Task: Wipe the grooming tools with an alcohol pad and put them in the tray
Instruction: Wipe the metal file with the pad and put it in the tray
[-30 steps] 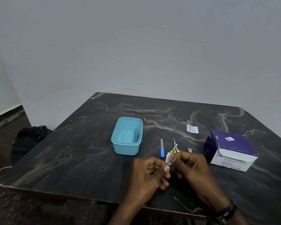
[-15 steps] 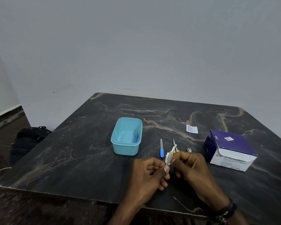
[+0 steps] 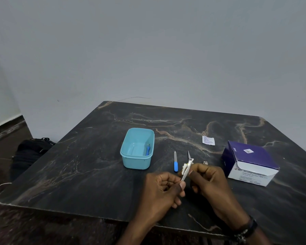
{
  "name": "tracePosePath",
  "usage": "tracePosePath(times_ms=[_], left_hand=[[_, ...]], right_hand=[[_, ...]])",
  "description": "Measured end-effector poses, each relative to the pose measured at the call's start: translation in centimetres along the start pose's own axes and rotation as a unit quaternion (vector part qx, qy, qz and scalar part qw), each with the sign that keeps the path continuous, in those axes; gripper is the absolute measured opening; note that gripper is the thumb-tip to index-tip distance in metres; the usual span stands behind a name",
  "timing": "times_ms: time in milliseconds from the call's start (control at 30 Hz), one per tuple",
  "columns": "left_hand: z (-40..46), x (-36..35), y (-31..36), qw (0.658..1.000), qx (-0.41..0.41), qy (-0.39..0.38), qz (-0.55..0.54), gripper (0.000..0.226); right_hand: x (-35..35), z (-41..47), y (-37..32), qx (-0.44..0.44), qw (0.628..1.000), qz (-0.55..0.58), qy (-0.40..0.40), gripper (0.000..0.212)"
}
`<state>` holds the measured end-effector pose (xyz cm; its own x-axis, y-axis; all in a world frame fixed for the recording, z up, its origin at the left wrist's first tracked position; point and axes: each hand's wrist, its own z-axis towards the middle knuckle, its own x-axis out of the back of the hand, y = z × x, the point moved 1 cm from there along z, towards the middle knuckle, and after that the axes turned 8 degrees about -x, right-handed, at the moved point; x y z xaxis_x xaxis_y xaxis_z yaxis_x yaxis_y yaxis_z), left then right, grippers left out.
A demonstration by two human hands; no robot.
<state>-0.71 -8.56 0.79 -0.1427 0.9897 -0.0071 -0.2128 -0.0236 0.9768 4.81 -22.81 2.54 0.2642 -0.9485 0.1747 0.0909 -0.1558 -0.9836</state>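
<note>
My left hand (image 3: 162, 190) pinches the lower end of a slim metal tool (image 3: 187, 169), which points up and to the right. My right hand (image 3: 208, 181) holds a white alcohol pad (image 3: 184, 167) folded around the tool's middle. A light blue tray (image 3: 137, 148) stands behind the hands to the left, with a blue-handled tool (image 3: 147, 149) lying inside. On the table behind the hands lie a nail file with a blue handle (image 3: 175, 161) and small scissors (image 3: 189, 155), partly hidden by the held tool.
A purple and white alcohol swab box (image 3: 249, 163) stands at the right. A torn white pad wrapper (image 3: 208, 140) lies behind it, and a small metal piece (image 3: 205, 163) sits near my right hand. A black bag (image 3: 30, 151) lies on the floor at the left.
The pad in my right hand has slid slightly along the metal tool; both hands stay in nearly the same place.
</note>
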Motion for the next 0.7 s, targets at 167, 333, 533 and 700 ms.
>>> tracePosePath(times_ms=[167,333,533,700], left_hand=[[-0.03,0.05,-0.01,1.000,-0.006,0.004,-0.007,0.006],[-0.12,0.08,0.13,1.000,-0.002,-0.008,0.009,0.007],[-0.05,0.03,0.37,0.998,0.000,0.049,-0.042,0.007],[0.08,0.30,0.69,0.985,0.005,0.119,-0.122,0.007]], right_hand=[[0.02,-0.02,-0.10,-0.002,1.000,0.005,-0.004,0.020],[0.27,0.34,0.07,-0.010,0.997,0.052,0.055,0.017],[0.22,0.28,0.03,-0.004,0.997,0.069,0.037,0.020],[0.18,0.07,0.01,0.007,0.998,0.064,0.016,0.019]])
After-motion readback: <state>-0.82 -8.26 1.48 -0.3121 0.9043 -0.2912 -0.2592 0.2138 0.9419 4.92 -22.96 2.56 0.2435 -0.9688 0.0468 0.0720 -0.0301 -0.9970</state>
